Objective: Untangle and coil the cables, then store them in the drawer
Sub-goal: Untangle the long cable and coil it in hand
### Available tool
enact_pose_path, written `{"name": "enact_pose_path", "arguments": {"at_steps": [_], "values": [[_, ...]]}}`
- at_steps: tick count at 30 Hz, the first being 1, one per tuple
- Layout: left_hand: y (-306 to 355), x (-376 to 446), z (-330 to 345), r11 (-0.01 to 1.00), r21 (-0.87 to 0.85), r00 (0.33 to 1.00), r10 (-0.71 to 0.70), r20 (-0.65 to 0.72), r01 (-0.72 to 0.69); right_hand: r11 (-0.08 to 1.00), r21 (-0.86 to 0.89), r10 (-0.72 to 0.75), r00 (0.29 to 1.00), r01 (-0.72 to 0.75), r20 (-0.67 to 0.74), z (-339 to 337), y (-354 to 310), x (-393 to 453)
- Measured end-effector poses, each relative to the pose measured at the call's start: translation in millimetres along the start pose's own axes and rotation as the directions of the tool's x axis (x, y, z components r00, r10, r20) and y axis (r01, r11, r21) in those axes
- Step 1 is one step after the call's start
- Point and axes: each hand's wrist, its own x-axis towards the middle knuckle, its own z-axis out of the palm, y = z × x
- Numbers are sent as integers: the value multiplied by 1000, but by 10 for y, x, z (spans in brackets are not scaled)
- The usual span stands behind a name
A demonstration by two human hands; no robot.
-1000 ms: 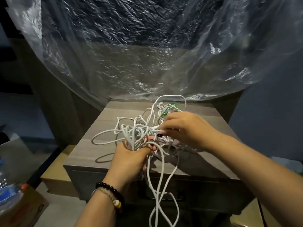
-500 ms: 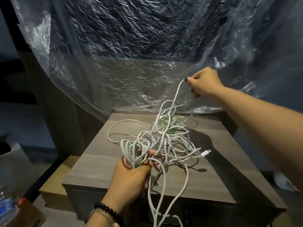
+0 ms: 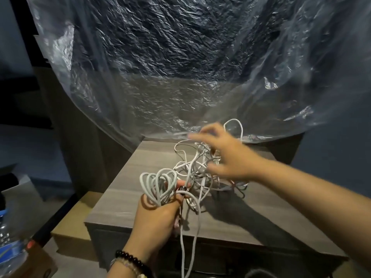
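Observation:
A tangle of white cables (image 3: 197,167) lies on top of a grey wood-grain cabinet (image 3: 120,199). My left hand (image 3: 156,217) grips a bunch of white cable loops (image 3: 158,185) near the cabinet's front edge, and strands hang down from it over the front. My right hand (image 3: 226,155), blurred by motion, hovers over the far side of the tangle with fingers spread and holds nothing I can make out. The cabinet's drawer front (image 3: 230,255) below looks closed and dark.
A large crinkled clear plastic sheet (image 3: 180,67) hangs behind and over the cabinet's back edge. A cardboard box (image 3: 74,221) sits low at the left of the cabinet. A plastic water bottle (image 3: 10,249) stands at the bottom left.
My right hand, which had pulled a cable strand high up to the right, has come back down over the tangle with fingers spread. My left hand keeps its grip on the loops.

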Motion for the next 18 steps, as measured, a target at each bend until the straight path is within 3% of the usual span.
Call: {"name": "enact_pose_path", "arguments": {"at_steps": [2,5,7,11,18], "values": [[-2,-35,-1,1000,-12,1000,0,-12,0,996,-24,-83,992,86,98,209,-85,-68],[-4,-112,12,999,-32,999,39,14,-38,997,28,-65,987,70,-144,307,46,70],[-13,-159,0,998,-40,999,42,18,-41,1000,4,10,962,-10,-272,225,197,234],[15,-221,-104,997,-53,997,62,36,-60,969,-183,119,966,-163,-230,-4,455,418],[56,-337,-335,995,-89,996,49,70,-43,914,-30,350,825,-404,-444,-679,717,483]]}}
